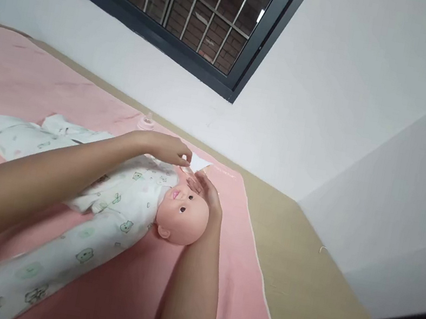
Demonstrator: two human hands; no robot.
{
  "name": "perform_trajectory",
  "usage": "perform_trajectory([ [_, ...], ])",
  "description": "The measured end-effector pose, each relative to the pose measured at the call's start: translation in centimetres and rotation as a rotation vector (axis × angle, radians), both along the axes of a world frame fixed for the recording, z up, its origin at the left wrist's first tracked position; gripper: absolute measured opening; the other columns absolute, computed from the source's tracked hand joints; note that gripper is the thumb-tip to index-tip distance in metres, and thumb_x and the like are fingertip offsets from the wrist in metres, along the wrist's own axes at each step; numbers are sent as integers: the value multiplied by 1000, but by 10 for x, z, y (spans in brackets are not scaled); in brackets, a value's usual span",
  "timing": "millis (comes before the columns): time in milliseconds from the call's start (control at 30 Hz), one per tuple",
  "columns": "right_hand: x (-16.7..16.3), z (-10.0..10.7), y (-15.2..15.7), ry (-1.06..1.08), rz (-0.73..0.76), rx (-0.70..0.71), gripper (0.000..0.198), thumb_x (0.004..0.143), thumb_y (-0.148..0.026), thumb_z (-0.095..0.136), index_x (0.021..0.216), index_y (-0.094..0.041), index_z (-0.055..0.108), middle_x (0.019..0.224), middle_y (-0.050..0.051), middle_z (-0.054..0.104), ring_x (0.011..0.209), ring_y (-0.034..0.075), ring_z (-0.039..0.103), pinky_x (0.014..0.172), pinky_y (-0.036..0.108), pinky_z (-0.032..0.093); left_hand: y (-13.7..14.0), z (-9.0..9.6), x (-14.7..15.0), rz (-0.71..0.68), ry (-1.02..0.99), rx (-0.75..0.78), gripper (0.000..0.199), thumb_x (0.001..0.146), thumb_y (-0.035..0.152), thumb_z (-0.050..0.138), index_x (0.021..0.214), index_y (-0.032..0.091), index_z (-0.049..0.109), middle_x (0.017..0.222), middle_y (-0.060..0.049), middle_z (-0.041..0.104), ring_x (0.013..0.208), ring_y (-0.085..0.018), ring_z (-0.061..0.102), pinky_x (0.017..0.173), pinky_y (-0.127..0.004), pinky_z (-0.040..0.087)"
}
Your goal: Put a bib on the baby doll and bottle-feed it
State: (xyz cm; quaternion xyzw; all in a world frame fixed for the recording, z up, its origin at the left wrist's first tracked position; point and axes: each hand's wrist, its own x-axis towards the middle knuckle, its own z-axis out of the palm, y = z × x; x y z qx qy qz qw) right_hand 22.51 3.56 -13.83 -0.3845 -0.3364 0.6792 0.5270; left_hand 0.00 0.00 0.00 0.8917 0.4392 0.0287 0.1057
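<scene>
A baby doll (182, 214) in a white printed sleepsuit (113, 208) lies on a pink blanket (230, 294), head toward the right. My left hand (169, 149) reaches over the doll's chest and pinches a small white cloth or tissue (198, 163) just beyond the doll's head. My right hand (207, 191) rests against the far side of the doll's head, fingers flat and together, cupping it.
A second white printed garment (15, 133) lies spread on the blanket at the left. A small baby bottle (146, 122) stands near the wall. The tan mattress (307, 302) extends to the right. A barred window (182, 5) is above.
</scene>
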Motion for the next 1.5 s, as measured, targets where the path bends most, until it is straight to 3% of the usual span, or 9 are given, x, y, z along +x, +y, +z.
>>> perform_trajectory([
  [267,-1,-4,-2,39,62,71,32,80,-33,71,110,-23,67,114,5,72,110,20,67,95,33,55,-22,1,-28,63,-36,-14,49,90,43,39,131,22,58,121,-10,68,97,-25,65,81,-31,45],
  [467,3,5,-5,55,9,159,28,79,-35,70,103,-22,70,116,6,71,118,19,63,99,31,53,-20,2,-40,14,-161,64,49,90,46,39,126,21,62,136,-9,60,117,-27,58,93,-33,43],
  [633,9,32,-9,42,-210,259,7,76,-27,73,80,-22,71,98,2,74,101,16,68,99,30,53,-22,5,-52,19,-239,113,49,90,47,42,129,22,59,136,-8,60,119,-27,56,96,-34,42],
  [733,14,56,-14,-79,-317,250,10,73,-25,77,71,-19,69,83,3,73,85,15,68,90,28,56,-24,7,-56,-1,-298,133,48,90,44,45,131,22,56,138,-7,58,123,-26,53,98,-32,40],
  [833,11,82,-23,-189,-362,335,17,72,-30,79,67,-17,69,78,3,70,78,13,65,81,23,56,-25,9,-56,-23,-390,146,48,90,45,47,131,22,56,138,-6,58,123,-26,52,98,-31,40],
  [1000,-16,122,-52,-392,-160,495,30,66,-43,84,62,-18,68,69,-1,64,68,10,58,69,21,52,-26,11,-57,-61,-521,146,47,89,43,50,130,20,57,136,-6,59,122,-25,53,98,-30,41],
  [1133,-46,147,-82,-641,124,557,24,66,-38,84,68,-19,71,68,-1,65,65,9,56,64,20,48,-28,16,-67,-110,-558,32,53,87,49,55,132,23,55,140,-6,56,125,-26,52,96,-29,42],
  [1300,-71,168,-113,-716,383,659,16,68,-28,84,73,-20,71,77,0,66,70,10,61,69,23,51,-29,22,-83,-275,-455,-104,50,77,52,68,120,27,65,131,-2,64,120,-25,55,96,-27,40],
  [1500,-73,177,-128,-748,391,697,19,69,-26,83,82,-21,70,85,1,66,74,11,63,70,24,52,-35,26,-85,-332,-400,-164,35,73,46,73,101,25,72,106,-1,73,98,-21,63,80,-24,42],
])
